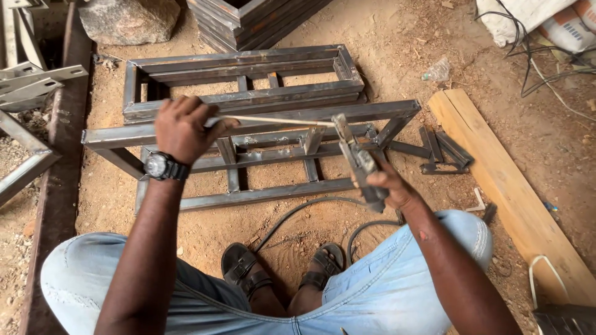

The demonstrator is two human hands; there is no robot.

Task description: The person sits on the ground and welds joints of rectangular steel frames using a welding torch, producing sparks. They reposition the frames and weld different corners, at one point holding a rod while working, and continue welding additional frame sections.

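Squatting over sandy ground, a thin rod (273, 120) is pinched at one end by the left hand (183, 127), whose fingers are closed on it, while its other end is seated in the holder (357, 162). The holder is clamped in the right hand (391, 189), with a cable (298, 214) trailing from it past the sandals (282, 267). Rod and holder are held just above a steel frame (248, 127) lying on the ground, with a plank (503, 180) to the right.

Premises: open-air metal fabrication workshop. Evidence: welded steel frames (248, 118) lying on a bare dirt floor (403, 37), stacked frames (248, 22), offcut angle pieces (441, 152), welding cables (298, 214), timber plank (509, 186).
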